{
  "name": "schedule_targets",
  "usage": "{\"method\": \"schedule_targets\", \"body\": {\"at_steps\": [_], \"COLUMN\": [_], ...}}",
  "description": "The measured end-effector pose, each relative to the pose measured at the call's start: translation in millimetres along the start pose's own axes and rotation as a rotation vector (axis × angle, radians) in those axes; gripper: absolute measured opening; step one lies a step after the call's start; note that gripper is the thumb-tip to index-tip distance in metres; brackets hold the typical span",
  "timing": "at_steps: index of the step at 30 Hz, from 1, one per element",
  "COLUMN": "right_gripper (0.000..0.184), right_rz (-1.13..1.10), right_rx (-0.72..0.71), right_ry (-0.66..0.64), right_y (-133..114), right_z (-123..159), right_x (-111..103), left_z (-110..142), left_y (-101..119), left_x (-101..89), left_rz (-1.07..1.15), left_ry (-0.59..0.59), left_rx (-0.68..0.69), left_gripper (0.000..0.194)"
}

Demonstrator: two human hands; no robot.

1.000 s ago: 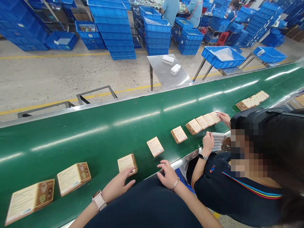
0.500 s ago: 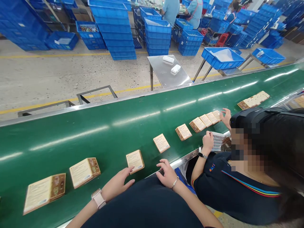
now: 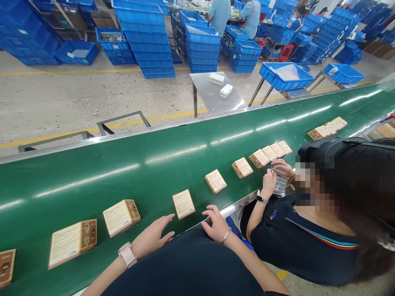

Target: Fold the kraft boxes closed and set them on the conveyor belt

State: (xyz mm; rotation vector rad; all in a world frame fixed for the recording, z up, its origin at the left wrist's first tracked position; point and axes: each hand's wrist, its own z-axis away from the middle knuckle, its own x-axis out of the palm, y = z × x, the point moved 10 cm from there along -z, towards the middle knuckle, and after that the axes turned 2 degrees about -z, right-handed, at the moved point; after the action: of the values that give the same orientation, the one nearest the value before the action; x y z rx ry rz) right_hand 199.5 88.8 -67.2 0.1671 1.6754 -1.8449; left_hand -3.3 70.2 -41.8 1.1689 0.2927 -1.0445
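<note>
Several small cream-and-brown printed boxes lie in a slanting row on the green conveyor belt (image 3: 123,176). The nearest box (image 3: 184,204) lies flat just beyond my two hands. My left hand (image 3: 156,233), with a pale watch on its wrist, is over the belt's near side, fingers apart and empty, its fingertips just left of that box. My right hand (image 3: 216,224), wearing a thin bracelet, hovers at the near edge with loosely curved, spread fingers and nothing in them. Left of my hands lie a box (image 3: 119,218) and a larger-looking box (image 3: 69,244).
At my right a co-worker (image 3: 302,234) holds a sheet of small labels (image 3: 280,183) in both hands near the belt edge. Beyond the belt stand a metal table (image 3: 212,92) with two white objects, blue crates (image 3: 202,49) and other people.
The boxes have shifted rightward along the belt, and another box has come in at the left edge. The co-worker's far hand has moved from the boxes to the label sheet. My hands barely moved.
</note>
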Motion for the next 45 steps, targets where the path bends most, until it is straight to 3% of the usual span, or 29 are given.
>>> {"method": "schedule_targets", "body": {"at_steps": [30,40,45], "right_gripper": [0.029,0.028,0.027], "right_rz": [-0.024,-0.025,-0.038], "right_rx": [0.02,0.034,0.03], "right_ry": [0.016,0.001,0.002], "right_y": [-3.6,11.5,11.3], "right_z": [3.1,1.2,0.8], "right_x": [6.9,-21.2,-18.9], "left_z": [7.0,-11.3,-11.3], "left_y": [-7.7,17.2,11.8], "left_x": [1.8,13.4,14.6], "left_rz": [-0.018,-0.047,-0.038], "left_ry": [0.004,0.013,0.0], "left_rx": [0.035,0.05,0.049], "left_gripper": [0.06,0.059,0.061]}}
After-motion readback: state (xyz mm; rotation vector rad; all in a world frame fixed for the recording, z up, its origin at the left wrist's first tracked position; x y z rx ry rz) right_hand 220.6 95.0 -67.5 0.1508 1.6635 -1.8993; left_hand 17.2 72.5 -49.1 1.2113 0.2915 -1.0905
